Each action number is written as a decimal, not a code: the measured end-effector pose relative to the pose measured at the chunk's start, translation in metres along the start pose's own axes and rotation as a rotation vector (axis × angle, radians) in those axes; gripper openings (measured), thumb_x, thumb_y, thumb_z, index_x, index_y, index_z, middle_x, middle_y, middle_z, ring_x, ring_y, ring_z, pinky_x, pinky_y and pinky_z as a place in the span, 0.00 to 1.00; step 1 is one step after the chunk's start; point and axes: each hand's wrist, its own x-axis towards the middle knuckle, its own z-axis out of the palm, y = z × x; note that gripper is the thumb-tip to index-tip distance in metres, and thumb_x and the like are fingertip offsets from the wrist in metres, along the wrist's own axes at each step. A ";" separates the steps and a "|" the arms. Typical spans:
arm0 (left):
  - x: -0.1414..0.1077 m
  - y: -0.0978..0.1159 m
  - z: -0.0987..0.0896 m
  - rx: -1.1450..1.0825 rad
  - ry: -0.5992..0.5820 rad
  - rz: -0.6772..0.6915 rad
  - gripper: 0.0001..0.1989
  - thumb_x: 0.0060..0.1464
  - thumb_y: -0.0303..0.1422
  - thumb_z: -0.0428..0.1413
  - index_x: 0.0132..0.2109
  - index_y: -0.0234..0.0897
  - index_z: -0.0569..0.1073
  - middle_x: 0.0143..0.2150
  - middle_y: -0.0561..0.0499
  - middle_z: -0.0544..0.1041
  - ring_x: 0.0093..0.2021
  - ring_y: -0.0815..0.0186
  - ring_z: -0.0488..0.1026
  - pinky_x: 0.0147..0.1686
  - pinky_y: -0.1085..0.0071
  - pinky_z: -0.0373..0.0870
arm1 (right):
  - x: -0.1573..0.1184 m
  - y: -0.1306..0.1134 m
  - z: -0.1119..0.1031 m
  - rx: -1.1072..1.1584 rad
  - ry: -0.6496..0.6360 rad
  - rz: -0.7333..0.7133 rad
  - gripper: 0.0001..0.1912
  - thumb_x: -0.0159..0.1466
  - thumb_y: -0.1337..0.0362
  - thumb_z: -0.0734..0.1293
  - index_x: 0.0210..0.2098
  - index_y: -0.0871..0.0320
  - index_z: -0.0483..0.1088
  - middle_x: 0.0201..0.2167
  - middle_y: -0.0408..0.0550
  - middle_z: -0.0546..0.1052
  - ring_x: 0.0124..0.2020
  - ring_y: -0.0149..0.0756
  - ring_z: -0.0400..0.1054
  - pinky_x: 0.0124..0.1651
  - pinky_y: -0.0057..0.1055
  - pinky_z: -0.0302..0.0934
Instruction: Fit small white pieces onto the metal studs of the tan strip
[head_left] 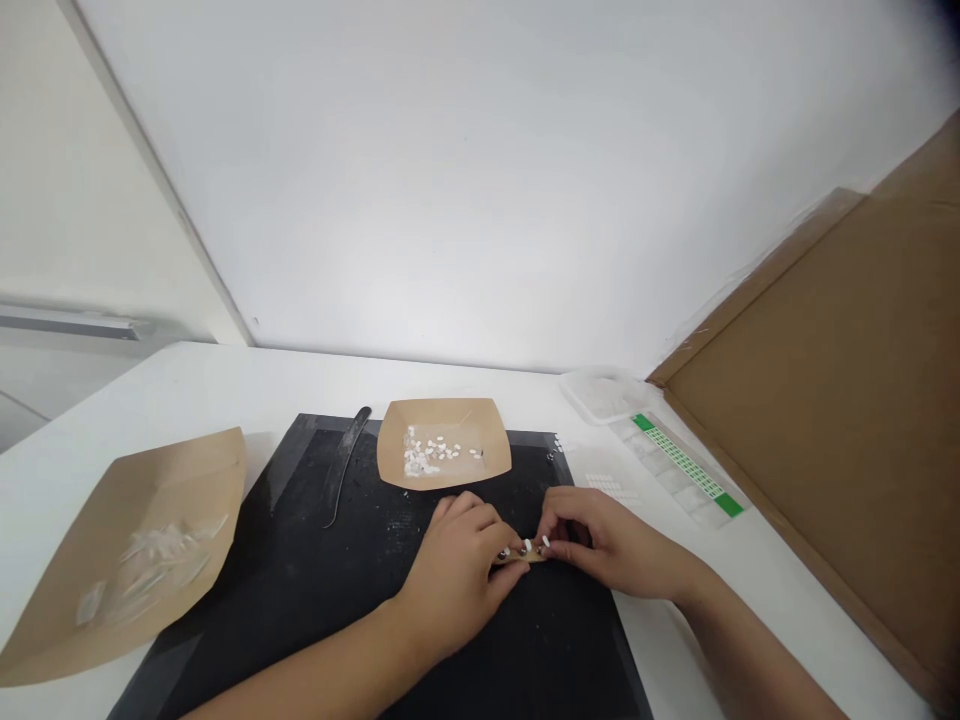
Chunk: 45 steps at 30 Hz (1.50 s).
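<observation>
A small tan strip point(535, 555) with several dark round pieces and small white oval pieces point(528, 545) on it lies low over the black mat point(360, 600). My left hand point(465, 560) grips the strip's left end between thumb and fingers, covering part of it. At the strip's right end, my right hand point(600, 540) has thumb and forefinger pinched beside a white oval piece point(545, 541). Just beyond the hands, a brown paper tray point(390, 440) holds many small white pieces point(424, 460).
A larger brown tray point(82, 520) with clear plastic pieces is at the left. A dark file-like tool point(346, 455) rests on the mat. A clear case with a green-edged label point(686, 462), a translucent container point(604, 395) and a cardboard panel point(840, 400) are at the right.
</observation>
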 end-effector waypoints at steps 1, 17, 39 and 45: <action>0.000 0.000 0.000 0.007 -0.002 0.003 0.05 0.60 0.32 0.69 0.41 0.43 0.80 0.39 0.53 0.81 0.45 0.58 0.73 0.45 0.60 0.62 | 0.000 0.000 0.000 -0.012 0.002 -0.005 0.05 0.72 0.63 0.70 0.40 0.54 0.78 0.37 0.45 0.78 0.37 0.35 0.72 0.40 0.31 0.66; -0.001 0.000 0.001 0.032 0.013 0.028 0.04 0.62 0.31 0.68 0.42 0.42 0.80 0.40 0.52 0.81 0.45 0.57 0.73 0.44 0.60 0.62 | 0.000 0.000 0.000 -0.014 -0.006 0.018 0.07 0.72 0.60 0.71 0.38 0.55 0.79 0.36 0.45 0.78 0.36 0.36 0.72 0.38 0.31 0.64; -0.001 -0.002 -0.008 -0.051 0.181 0.073 0.20 0.51 0.31 0.73 0.49 0.39 0.76 0.56 0.43 0.79 0.56 0.51 0.77 0.54 0.55 0.73 | 0.003 0.003 0.011 -0.085 0.027 0.020 0.10 0.69 0.55 0.75 0.44 0.54 0.77 0.39 0.44 0.74 0.36 0.35 0.69 0.38 0.31 0.63; 0.003 0.003 -0.021 -0.110 0.234 0.212 0.18 0.55 0.37 0.70 0.50 0.37 0.75 0.53 0.39 0.74 0.54 0.52 0.75 0.52 0.57 0.78 | 0.002 0.002 0.011 -0.118 0.036 0.027 0.08 0.68 0.59 0.75 0.44 0.53 0.77 0.39 0.43 0.73 0.35 0.34 0.69 0.38 0.30 0.62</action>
